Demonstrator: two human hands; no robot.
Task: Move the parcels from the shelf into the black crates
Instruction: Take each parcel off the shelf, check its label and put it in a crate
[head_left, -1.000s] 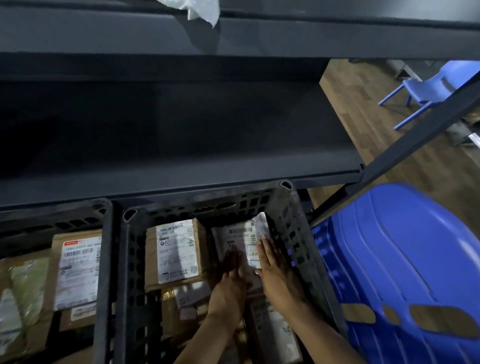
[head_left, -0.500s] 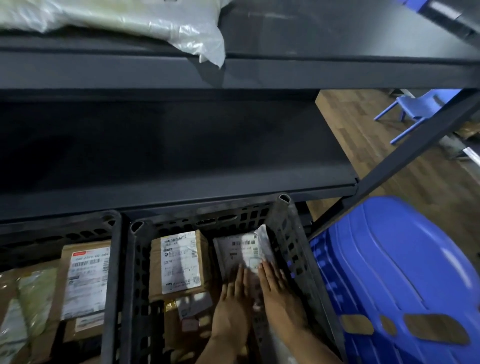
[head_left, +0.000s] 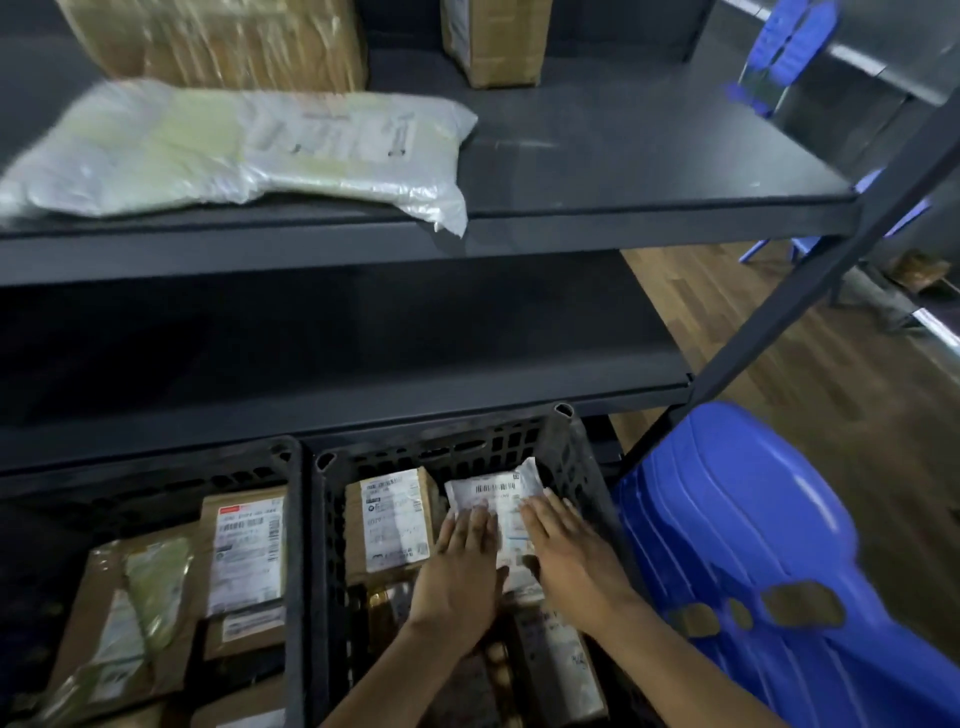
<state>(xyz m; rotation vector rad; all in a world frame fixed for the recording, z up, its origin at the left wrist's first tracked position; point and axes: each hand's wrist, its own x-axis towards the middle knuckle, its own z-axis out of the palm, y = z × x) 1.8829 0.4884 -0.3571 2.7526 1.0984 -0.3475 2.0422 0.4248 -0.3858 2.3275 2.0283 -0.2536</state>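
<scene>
- Pressing flat on the white parcel (head_left: 491, 493), your left hand (head_left: 462, 566) and right hand (head_left: 569, 551) lie side by side, fingers straight, grasping nothing.
- That parcel sits under them in the black crate (head_left: 467, 449).
- Above your hands, a plastic-wrapped parcel (head_left: 234, 150) lies on the shelf (head_left: 649, 171).

A brown wood-plank floor (head_left: 779, 364) lies on the right, with one blue plastic chair (head_left: 753, 519) near and another blue chair (head_left: 795, 36) farther back.

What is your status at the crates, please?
Left hand, right hand flat on white plastic parcel in black lattice crate. Clear bagged parcel on dark shelf. Nothing blocking.
</scene>
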